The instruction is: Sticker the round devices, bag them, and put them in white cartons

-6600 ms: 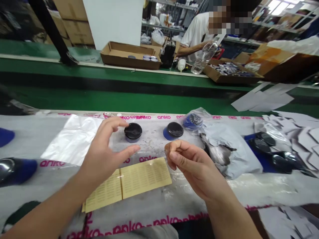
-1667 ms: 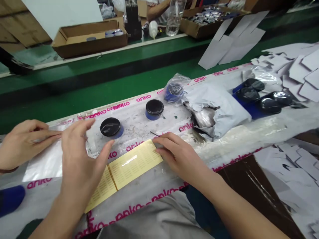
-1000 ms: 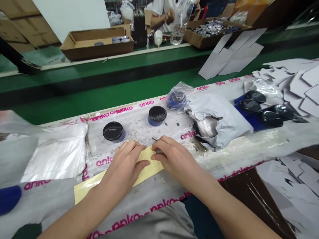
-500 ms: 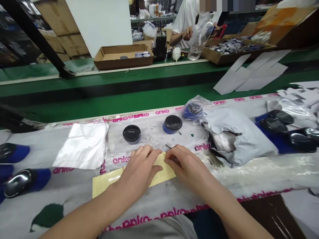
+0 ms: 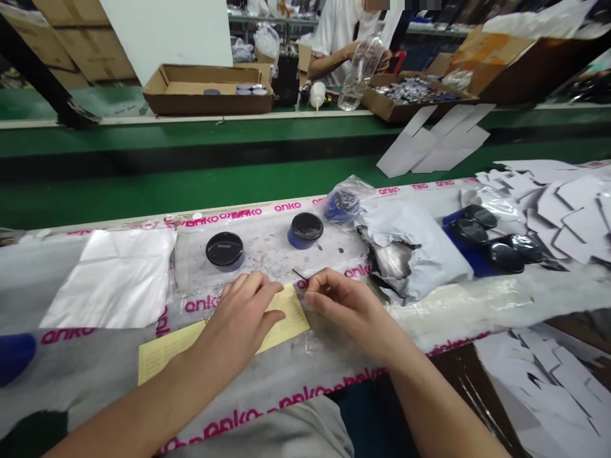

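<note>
A yellow printed sheet [image 5: 286, 323] lies on the plastic-covered bench in front of me. My left hand [image 5: 248, 304] rests on it, thumb spread away from the fingers, holding nothing I can see. Just past the sheet's right end, my right hand [image 5: 337, 298] pinches a thin dark stick [image 5: 300, 274] whose tip pokes out to the left; the rest is hidden by the fingers. Beyond my hands sit two round containers with black tops, one [image 5: 224, 250] at left and a blue-sided one [image 5: 306, 230] at right.
White plastic bags [image 5: 112, 277] lie left. To the right are a torn grey mailer bag [image 5: 429, 254], a blue item in clear wrap [image 5: 344, 205], several black-and-blue containers [image 5: 470, 230] and white paper pieces [image 5: 568, 210]. Across the green belt, a person [image 5: 329, 54] holds a clear bottle [image 5: 358, 73].
My right hand has drawn back from the sheet's right end, still pinching the dark stick. My left hand stays on the sheet. The view has swung to the right.
</note>
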A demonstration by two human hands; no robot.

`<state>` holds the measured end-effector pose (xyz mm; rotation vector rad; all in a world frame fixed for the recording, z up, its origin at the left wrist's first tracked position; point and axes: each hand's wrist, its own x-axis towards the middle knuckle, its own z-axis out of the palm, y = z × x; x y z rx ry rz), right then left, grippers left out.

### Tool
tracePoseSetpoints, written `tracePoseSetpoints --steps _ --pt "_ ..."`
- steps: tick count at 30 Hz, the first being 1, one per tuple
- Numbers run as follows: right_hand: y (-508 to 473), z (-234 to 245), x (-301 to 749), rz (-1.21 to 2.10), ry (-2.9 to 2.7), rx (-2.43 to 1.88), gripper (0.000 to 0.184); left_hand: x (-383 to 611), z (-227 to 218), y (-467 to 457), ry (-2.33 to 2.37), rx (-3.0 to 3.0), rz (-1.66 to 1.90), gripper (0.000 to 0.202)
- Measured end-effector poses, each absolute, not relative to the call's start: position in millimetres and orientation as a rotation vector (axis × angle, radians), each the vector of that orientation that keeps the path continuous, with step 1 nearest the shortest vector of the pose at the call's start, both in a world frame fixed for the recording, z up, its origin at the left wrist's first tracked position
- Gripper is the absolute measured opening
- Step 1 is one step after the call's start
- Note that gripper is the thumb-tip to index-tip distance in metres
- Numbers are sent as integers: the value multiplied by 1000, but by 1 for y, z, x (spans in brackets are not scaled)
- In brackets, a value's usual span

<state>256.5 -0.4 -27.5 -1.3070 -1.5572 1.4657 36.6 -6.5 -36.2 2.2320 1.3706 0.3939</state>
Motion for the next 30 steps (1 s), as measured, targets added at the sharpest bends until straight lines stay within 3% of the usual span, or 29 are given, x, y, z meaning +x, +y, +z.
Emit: tracePoseSetpoints --steps 4,8,10,15,17,20,26,30 --pt "14 -12 275 1532 -1355 -1221 23 49 -30 6 1432 2084 665 26" --pt "28 -11 289 1498 -1241 -1099 22 87 -30 44 1499 1906 914 74" --pt "33 -13 292 1469 -1230 -1090 20 106 -33 64 1508 1781 909 86" --pt "41 -15 293 1283 -1281 -1143 18 111 -34 78 1428 1604 931 58" --pt "42 -16 291 1192 -1240 -1163 16 100 -31 72 1286 1635 830 57" --pt "42 -18 285 1214 -1224 -1159 16 84 -30 64 1140 1645 721 66" --pt "37 -24 276 1298 -1161 -1161 19 86 -33 55 1198 1492 720 100" --pt "28 -22 278 1244 -1237 -1128 15 99 -28 44 1330 1585 738 70"
